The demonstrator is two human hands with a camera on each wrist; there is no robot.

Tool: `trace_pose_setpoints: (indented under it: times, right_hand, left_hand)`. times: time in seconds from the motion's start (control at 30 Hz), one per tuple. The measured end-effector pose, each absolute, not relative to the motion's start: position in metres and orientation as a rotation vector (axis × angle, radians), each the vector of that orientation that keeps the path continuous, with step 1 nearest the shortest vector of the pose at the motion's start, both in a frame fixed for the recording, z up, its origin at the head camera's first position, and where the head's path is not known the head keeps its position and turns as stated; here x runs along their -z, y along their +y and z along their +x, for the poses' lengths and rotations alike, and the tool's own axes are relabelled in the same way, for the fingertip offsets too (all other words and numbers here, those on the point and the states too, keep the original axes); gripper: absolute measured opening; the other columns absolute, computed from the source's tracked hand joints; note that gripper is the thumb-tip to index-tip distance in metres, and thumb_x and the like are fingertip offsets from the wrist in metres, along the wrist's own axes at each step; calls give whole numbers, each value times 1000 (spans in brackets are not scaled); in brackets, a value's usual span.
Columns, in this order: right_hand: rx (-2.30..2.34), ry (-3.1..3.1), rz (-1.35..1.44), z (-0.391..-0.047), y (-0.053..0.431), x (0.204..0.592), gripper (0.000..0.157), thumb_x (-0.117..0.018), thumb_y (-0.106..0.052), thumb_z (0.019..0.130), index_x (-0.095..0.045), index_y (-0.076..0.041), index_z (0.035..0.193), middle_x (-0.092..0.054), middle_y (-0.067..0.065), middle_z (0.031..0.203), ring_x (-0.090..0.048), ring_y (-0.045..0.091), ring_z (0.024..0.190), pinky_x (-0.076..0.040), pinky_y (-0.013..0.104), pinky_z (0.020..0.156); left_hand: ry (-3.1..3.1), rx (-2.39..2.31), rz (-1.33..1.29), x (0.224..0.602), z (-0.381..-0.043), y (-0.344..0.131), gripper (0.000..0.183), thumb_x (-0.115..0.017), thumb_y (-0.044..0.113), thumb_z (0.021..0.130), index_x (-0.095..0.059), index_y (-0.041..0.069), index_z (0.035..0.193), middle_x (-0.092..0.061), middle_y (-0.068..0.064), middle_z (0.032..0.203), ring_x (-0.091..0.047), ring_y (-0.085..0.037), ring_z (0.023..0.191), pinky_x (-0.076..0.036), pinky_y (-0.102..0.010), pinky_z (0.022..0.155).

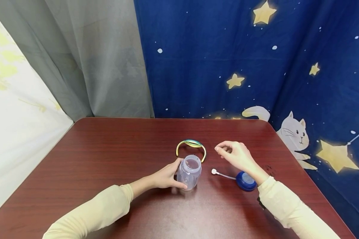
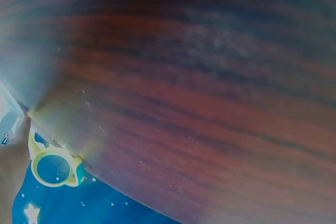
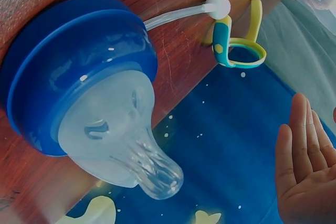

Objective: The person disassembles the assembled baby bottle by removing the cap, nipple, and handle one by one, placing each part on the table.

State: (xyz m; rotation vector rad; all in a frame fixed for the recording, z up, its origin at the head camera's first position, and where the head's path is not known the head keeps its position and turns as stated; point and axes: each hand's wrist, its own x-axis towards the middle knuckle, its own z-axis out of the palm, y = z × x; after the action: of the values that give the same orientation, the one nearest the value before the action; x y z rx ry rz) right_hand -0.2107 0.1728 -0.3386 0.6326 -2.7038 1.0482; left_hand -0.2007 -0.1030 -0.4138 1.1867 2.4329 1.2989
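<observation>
Clear, lidless bottle [image 1: 189, 172] upright on table, hand-held.

— What is the person wearing?

— Long sleeves in a pale cream-yellow, one on each arm. The left sleeve [image 1: 89, 212] ends in a soft gathered cuff at the wrist; the right sleeve [image 1: 290, 209] does the same.

— Anything on the hands?

— The left hand [image 1: 164, 177] and right hand [image 1: 237, 156] look bare; no rings or watch, as far as the small head view lets me tell.
</observation>
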Motion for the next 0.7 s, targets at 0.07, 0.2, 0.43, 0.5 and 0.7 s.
trace_pose_setpoints:
  times: [0.07, 0.2, 0.43, 0.5, 0.7]
  right_hand:
    - [-1050, -2708, 632, -210, 173, 339, 19, -59, -31, 84, -66, -15, 91, -58, -10, 66, -57, 7, 61, -45, 29, 55]
    - [-1048, -2704, 635, -211, 173, 339, 18, -59, -31, 84, -66, -16, 90, -59, -11, 66, -57, 8, 61, -44, 28, 55]
    - [-1045, -2668, 648, -212, 172, 343, 17, -60, -30, 84, -66, -14, 89, -59, -11, 65, -57, 8, 59, -44, 32, 53]
    - [-1043, -2671, 648, -213, 172, 343, 17, -60, -29, 84, -66, -15, 89, -59, -11, 65, -57, 8, 59, -44, 32, 53]
    - [-1035, -2705, 640, -212, 171, 339, 18, -59, -30, 84, -66, -15, 90, -60, -11, 67, -58, 7, 60, -44, 28, 56]
  left_hand:
    - [2435, -1295, 1186, 414, -200, -103, 74, -79, 27, 64, -34, 8, 119, -51, 5, 109, -49, -8, 101, -37, -26, 87]
    - [2436, -1295, 1173, 416, -200, -103, 75, -79, 26, 64, -33, 8, 120, -51, 4, 110, -49, -8, 102, -37, -26, 87]
    - [2387, -1335, 1143, 420, -199, -105, 77, -78, 24, 66, -29, 6, 122, -51, 1, 110, -49, -9, 102, -37, -26, 88]
    - [2381, -1343, 1144, 421, -199, -105, 77, -78, 24, 66, -29, 6, 123, -52, 1, 110, -49, -9, 102, -37, -26, 88]
    - [2441, -1303, 1163, 422, -199, -105, 77, -78, 29, 65, -30, 8, 122, -52, 3, 109, -48, -9, 102, -35, -27, 89]
